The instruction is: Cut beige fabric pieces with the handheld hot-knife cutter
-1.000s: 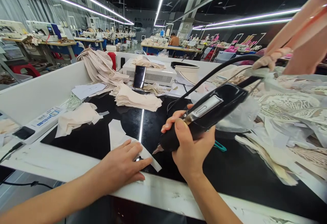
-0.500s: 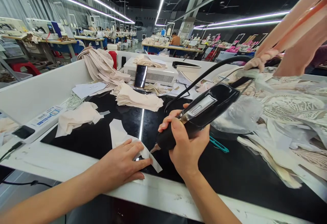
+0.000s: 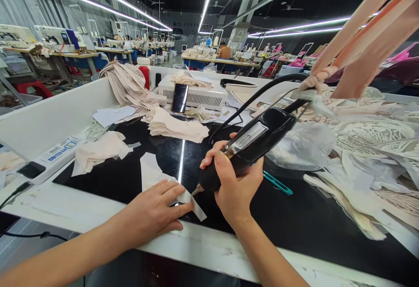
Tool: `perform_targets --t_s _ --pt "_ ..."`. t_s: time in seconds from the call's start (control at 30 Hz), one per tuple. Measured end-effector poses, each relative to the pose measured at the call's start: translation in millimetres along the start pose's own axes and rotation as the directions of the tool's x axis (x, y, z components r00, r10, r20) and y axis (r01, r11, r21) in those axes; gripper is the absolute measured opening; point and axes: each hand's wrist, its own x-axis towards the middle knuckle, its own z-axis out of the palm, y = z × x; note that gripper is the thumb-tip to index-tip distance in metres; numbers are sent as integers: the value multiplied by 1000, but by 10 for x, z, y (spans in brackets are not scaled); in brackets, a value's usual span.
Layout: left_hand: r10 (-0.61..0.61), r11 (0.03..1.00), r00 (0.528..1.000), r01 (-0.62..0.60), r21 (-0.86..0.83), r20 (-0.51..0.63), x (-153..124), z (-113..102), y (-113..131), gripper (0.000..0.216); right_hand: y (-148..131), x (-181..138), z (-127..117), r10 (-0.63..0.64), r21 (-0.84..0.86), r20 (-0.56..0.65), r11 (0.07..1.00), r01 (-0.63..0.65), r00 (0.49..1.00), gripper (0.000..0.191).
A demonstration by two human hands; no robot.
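Note:
My left hand [image 3: 160, 208] lies with fingers stretched out over a white cut fabric piece [image 3: 149, 171], pressing it against the glossy black tabletop [image 3: 281, 221]. One narrow end of the piece sticks out past my fingertips. My right hand [image 3: 237, 186] is wrapped round a black corded handheld tool [image 3: 262, 132], tilted with its rear up to the right. Its pointed metal tip [image 3: 197, 189] meets or nearly meets the fabric edge beside my left fingers; I cannot tell if it touches. Peach fabric strips [image 3: 347, 55] hold up the tool's rear end.
Behind lie a stack of beige cut pieces [image 3: 176, 125], a phone [image 3: 180, 98] and a white vented box [image 3: 199, 95]. Teal thread snips or a similar tool [image 3: 277, 183] lie right of my hand. Lace and plastic bags [image 3: 301, 145] crowd the right side. A loose beige pile [image 3: 98, 151] sits left.
The black tool and my right hand have shifted slightly left, the hanging strips swinging along. My left hand stays on the fabric, almost unmoved.

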Motion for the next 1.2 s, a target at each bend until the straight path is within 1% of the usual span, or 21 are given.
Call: perform_targets --t_s 0.13,0.37,0.57,0.77,1.0,1.2 --pt "17 1000 1000 -17 1 3 -1 5 -4 41 0 -2 -7 7 1 -4 1000 -7 1000 28" --pt "-7 1000 1000 7 16 17 0 10 6 44 15 7 5 20 -9 -6 1000 -20 1000 28" --pt "-20 1000 1000 20 12 22 -3 8 18 44 -33 31 1 38 -10 -28 999 -38 999 29" --pt "-26 1000 1000 26 -5 12 -13 31 19 44 -25 12 -7 52 -14 -21 999 -53 998 28" --pt "-36 999 999 36 -3 0 -7 8 27 40 -15 -8 8 29 -27 6 999 -29 1000 26" --pt "-43 999 999 43 -1 0 11 -9 30 40 -6 44 40 39 27 -22 999 -39 999 27"
